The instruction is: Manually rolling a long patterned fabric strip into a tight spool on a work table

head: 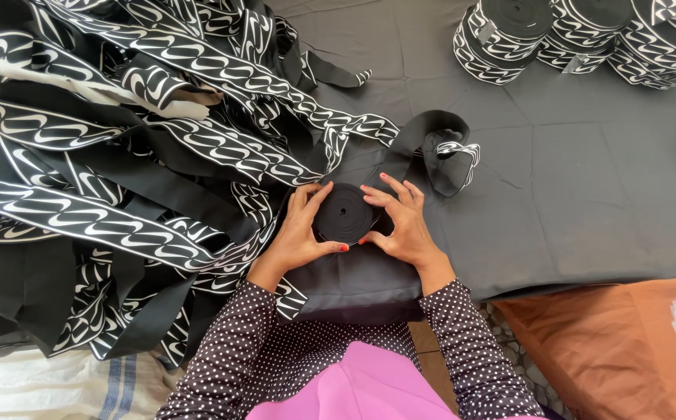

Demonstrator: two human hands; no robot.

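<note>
Head view: loose black elastic band with white wave print (105, 155) heaps at left. Left hand (301, 233) and right hand (400, 225) curl fingers around a flat black band roll (344, 214) lying on the black-clothed table (587, 194), its hole facing up; finished rolls (579, 35) stand upper right.

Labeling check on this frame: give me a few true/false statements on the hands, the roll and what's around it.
1. Both hands cup the small black roll. True: left hand and right hand sit on either side of it.
2. The roll rests on a white cloth. False: it lies on a black cloth.
3. Finished rolls sit at the far right. True.
4. The loose patterned strap is piled to the person's right. False: it is heaped on the left.
5. An orange cushion lies at the near right. True.
</note>
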